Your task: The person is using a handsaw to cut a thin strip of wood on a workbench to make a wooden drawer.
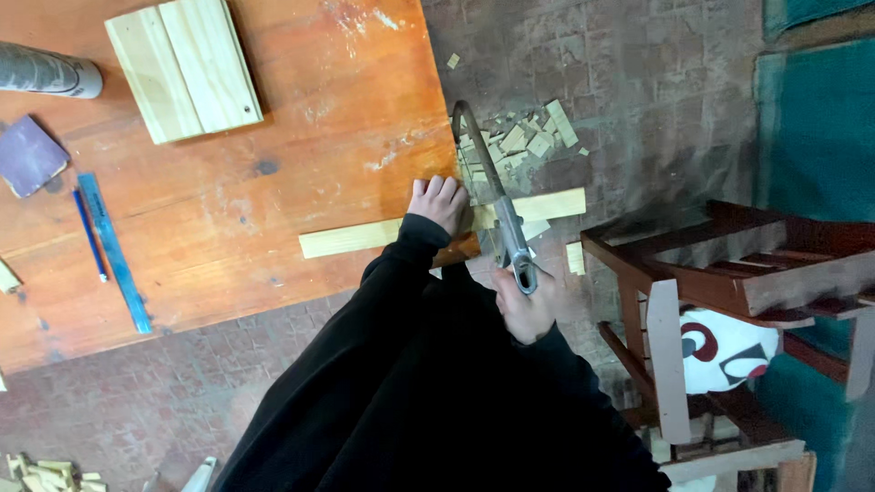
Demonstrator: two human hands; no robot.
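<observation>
The person's left hand [440,200] presses a pale wooden strip [365,238] flat on the orange table [273,182], the strip's end jutting past the table edge. Their right hand [524,305] grips the handle of a hacksaw [497,205] set across the strip just beside the left hand's fingers. Small wood offcuts [524,137] lie scattered on the brick floor [638,82] beyond the blade.
</observation>
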